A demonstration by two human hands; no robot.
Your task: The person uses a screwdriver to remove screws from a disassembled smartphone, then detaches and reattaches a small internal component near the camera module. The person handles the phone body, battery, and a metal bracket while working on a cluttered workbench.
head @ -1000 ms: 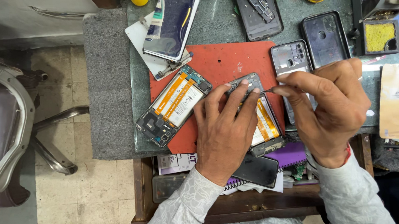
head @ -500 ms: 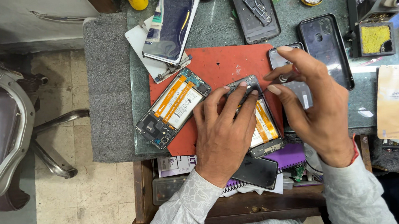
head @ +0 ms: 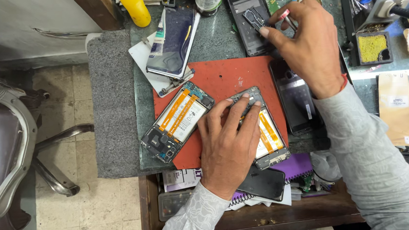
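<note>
My left hand point(head: 227, 144) lies flat on an opened phone point(head: 269, 134) with a white battery and orange ribbon cables, pinning it to the red mat point(head: 226, 78). My right hand point(head: 306, 42) is stretched to the far side of the bench. It pinches a thin tool with a red grip point(head: 287, 19) beside a dark phone back frame point(head: 245, 13). A second opened phone point(head: 176, 121) lies on the mat, left of my left hand.
A detached screen point(head: 171, 39) rests on white cards at the back left, near a yellow bottle point(head: 134, 8). A dark phone point(head: 293, 100) lies under my right forearm. A tray with a yellow sponge point(head: 373, 48), a brown packet point(head: 395, 108) and a chair point(head: 3, 155) are around.
My right hand has left the opened phone and moved up to the dark back frame at the far edge, taking the thin tool along. My left hand stays on the phone.
</note>
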